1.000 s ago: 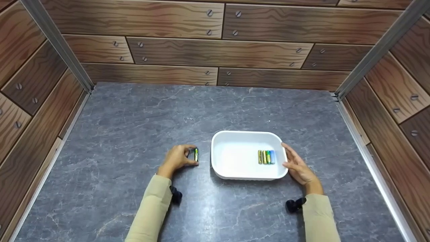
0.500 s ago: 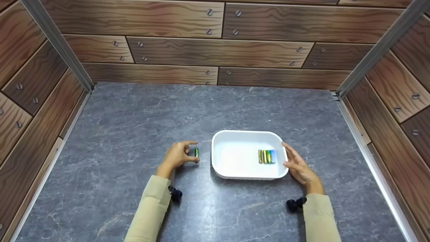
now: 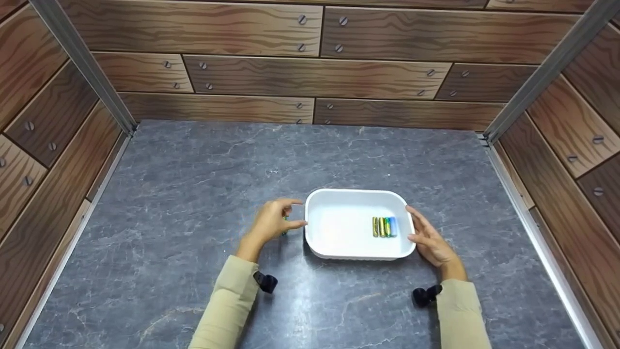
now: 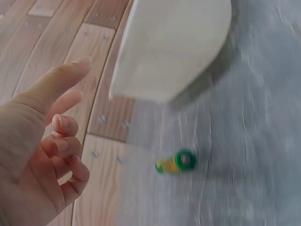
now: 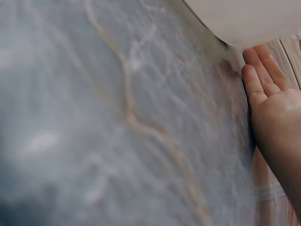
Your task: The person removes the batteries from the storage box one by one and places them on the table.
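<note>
A white tray stands on the grey marbled table and holds several small batteries side by side near its right wall. My left hand hovers at the tray's left rim with its index finger stretched out and the others loosely curled, holding nothing. In the left wrist view a green and yellow battery lies blurred on the table, apart from the fingers and short of the tray. In the head view only a green sliver of that battery shows under the hand. My right hand rests flat against the tray's right side, fingers straight.
Wood-patterned walls with screws close the table in at the back, left and right, with metal posts in the back corners. Bare table surface lies around the tray.
My left hand moved right to the tray's rim and let go of the battery it was pinching; the battery now lies on the table. The right hand and tray stayed put.
</note>
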`<move>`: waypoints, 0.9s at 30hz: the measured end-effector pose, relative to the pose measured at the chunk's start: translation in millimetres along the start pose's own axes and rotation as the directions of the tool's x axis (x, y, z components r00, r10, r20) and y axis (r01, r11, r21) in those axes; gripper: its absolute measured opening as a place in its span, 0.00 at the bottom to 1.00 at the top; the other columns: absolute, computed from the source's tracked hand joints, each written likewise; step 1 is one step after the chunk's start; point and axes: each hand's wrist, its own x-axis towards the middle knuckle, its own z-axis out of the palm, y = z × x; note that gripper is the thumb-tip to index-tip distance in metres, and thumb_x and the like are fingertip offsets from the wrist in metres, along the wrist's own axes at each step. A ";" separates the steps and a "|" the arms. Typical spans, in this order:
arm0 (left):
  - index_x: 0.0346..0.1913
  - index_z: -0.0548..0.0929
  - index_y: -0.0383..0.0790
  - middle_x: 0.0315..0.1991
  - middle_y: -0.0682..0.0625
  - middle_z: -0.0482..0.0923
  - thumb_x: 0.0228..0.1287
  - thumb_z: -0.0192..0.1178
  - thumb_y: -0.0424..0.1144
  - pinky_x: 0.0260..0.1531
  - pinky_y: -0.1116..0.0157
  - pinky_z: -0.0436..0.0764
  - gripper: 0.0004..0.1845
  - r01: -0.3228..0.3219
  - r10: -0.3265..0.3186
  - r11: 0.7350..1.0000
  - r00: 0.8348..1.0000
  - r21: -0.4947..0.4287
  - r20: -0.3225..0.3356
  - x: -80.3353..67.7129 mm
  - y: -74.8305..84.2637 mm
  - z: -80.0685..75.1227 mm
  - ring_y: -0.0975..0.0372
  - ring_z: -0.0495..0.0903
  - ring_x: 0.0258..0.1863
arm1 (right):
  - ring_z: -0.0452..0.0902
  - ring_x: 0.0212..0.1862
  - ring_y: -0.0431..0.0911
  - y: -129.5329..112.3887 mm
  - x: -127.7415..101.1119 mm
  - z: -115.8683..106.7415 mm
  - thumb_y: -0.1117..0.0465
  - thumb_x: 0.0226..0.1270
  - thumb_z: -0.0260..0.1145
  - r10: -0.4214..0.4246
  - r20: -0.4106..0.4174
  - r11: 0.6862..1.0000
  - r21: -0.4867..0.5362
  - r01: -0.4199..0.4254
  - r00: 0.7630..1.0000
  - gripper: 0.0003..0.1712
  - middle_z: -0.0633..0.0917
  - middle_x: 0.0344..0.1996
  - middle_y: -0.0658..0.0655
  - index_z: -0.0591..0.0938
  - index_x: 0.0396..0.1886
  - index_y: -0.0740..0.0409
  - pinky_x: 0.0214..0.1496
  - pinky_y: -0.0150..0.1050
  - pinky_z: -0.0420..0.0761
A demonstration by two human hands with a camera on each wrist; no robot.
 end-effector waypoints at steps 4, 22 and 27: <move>0.52 0.84 0.42 0.31 0.39 0.81 0.51 0.73 0.45 0.30 0.69 0.69 0.24 -0.065 0.064 0.998 0.998 0.010 0.029 4.9 14.7 9.7 0.57 0.74 0.28 | 0.67 0.65 0.27 0.9 -0.1 -0.8 0.78 0.63 0.53 -0.002 -0.008 1.000 0.001 0.002 1.000 0.44 0.70 0.65 0.33 0.47 0.76 0.61 0.63 0.25 0.71; 0.55 0.83 0.49 0.28 0.47 0.80 0.53 0.71 0.49 0.27 0.74 0.62 0.25 -0.190 0.167 0.976 0.965 0.101 0.203 30.7 63.3 73.0 0.70 0.62 0.23 | 0.68 0.65 0.26 0.5 0.7 -0.4 0.78 0.62 0.54 0.005 -0.003 1.000 0.003 -0.005 1.000 0.44 0.71 0.64 0.32 0.51 0.76 0.58 0.63 0.24 0.71; 0.55 0.83 0.52 0.25 0.54 0.73 0.53 0.71 0.51 0.26 0.74 0.62 0.25 -0.157 0.122 0.979 0.962 0.129 0.243 37.4 68.7 87.9 0.70 0.62 0.23 | 0.68 0.65 0.26 -1.2 1.0 -0.5 0.78 0.63 0.54 0.009 0.006 1.000 0.003 -0.009 1.000 0.43 0.71 0.64 0.32 0.51 0.76 0.57 0.62 0.24 0.71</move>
